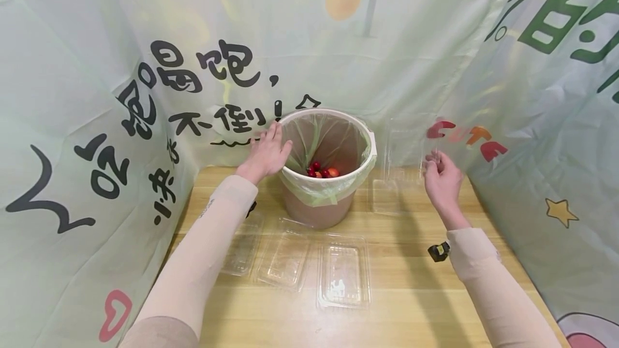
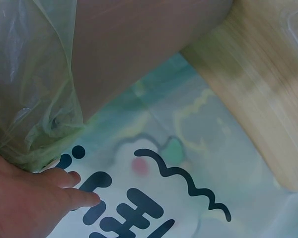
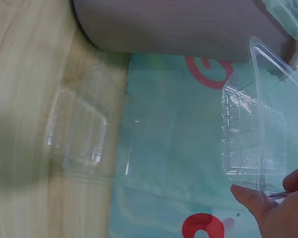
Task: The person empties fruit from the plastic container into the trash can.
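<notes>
A pinkish-brown bin (image 1: pixel 316 211) lined with a thin green plastic bag (image 1: pixel 309 189) stands toward the back of the table. Small red fruits (image 1: pixel 325 172) lie at its bottom. My left hand (image 1: pixel 266 152) rests at the bin's left rim, its fingers extended; in the left wrist view it sits beside the bag's folded edge. To the right of the bin, my right hand (image 1: pixel 444 181) pinches a clear plastic container (image 3: pixel 246 134) by its edge between thumb and fingers, holding it raised with nothing visible inside.
Another clear container (image 3: pixel 84 134) lies on the table right of the bin. Clear trays (image 1: pixel 344 273) sit in a row in front of it, the leftmost partly behind my left sleeve (image 1: pixel 213 246). Printed fabric (image 1: pixel 329 69) encloses the wooden table (image 1: pixel 396 283) on three sides.
</notes>
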Available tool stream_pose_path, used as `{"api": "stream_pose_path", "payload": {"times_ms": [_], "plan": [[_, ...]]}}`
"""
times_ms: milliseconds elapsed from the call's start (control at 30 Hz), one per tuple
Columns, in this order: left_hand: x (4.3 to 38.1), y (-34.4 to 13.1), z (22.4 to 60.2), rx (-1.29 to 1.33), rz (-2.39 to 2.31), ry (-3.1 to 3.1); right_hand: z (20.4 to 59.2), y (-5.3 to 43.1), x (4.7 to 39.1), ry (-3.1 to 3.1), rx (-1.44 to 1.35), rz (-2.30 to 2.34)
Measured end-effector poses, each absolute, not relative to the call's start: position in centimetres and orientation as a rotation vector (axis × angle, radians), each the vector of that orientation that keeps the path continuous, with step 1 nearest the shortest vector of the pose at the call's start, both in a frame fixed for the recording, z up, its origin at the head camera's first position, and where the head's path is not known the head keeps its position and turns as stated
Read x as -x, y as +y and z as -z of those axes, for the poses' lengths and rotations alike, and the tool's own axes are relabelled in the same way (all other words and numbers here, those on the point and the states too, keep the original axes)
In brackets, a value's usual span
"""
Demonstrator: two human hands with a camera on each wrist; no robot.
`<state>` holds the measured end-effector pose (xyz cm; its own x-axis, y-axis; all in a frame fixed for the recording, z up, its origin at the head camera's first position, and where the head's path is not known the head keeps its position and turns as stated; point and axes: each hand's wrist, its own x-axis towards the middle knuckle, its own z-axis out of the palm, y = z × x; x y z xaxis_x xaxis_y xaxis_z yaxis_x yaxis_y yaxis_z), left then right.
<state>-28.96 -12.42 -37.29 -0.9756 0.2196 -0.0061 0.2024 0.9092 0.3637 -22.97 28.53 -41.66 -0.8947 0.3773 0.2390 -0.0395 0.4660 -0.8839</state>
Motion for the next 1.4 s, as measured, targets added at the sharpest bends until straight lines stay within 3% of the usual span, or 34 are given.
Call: {"api": "stream_pose_path", "payload": {"times_ms": [833,1400], "plan": [[28.8,-12.4,37.2,-0.329,-0.587,3.027,45.4,29.3,18.5,-2.558,0.138,-1.381],[28.9,-12.5,37.4,-0.335,-0.583,3.029,48.9,30.0,14.7,-2.769,0.183,-1.491]]}}
